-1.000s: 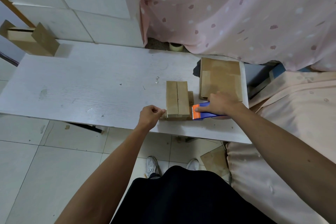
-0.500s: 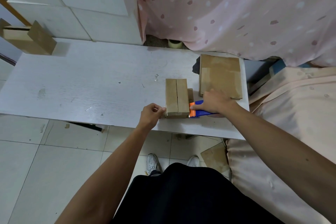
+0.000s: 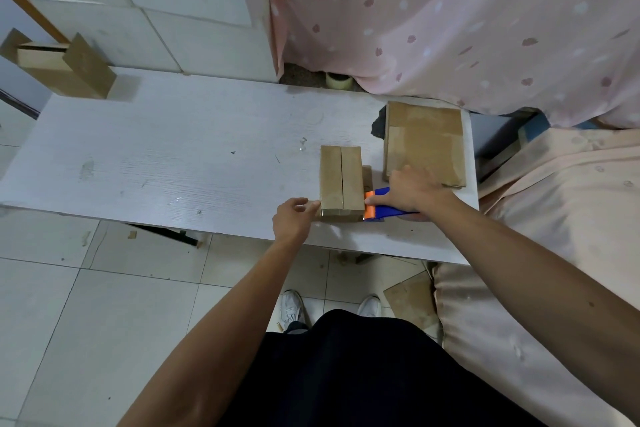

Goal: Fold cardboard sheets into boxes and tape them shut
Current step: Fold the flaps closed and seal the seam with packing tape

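Cardboard box (image 3: 341,180) may skid (left hand (image 3: 292,220) merely touches 1 corner, fingers (image 3: 312,207) loose) if right hand (image 3: 415,191), gripping dispenser (image 3: 378,209), tugs.

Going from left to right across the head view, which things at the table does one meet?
Open cardboard box, left hand, folded box, tape dispenser, stack of flat cardboard sheets. The right hand overlaps the tape dispenser, so I leave it out.
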